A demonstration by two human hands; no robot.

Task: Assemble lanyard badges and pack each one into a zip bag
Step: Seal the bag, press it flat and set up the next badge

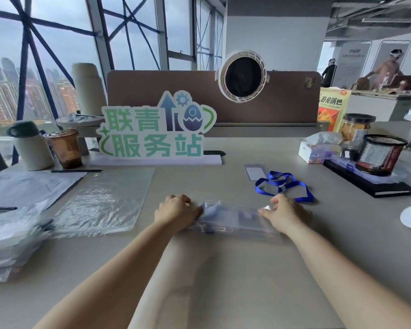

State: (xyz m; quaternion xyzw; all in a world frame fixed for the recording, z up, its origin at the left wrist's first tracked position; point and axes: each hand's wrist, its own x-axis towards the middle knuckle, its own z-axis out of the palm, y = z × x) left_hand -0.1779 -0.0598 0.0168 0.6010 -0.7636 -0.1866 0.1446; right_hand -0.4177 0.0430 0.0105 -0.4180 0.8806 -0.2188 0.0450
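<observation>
Clear plastic zip bag [235,222], with a pale badge card seen inside it, is laid flat on the grey table [223,269], close in front of the person; its left end is pinched by the curled fingers of the left hand [177,211], its right end by the curled fingers of the right hand [286,214]; a blue ribbon lanyard [282,187] is coiled just beyond the right hand; a flat sheaf of empty clear bags [105,203] is spread well apart to the left

Both bare forearms reach forward, side by side. Left hand [176,213] sits knuckles up, fingers curled, pinching one end of the bag [233,222]. Right hand [286,216] pinches the other end, fingers curled.
</observation>
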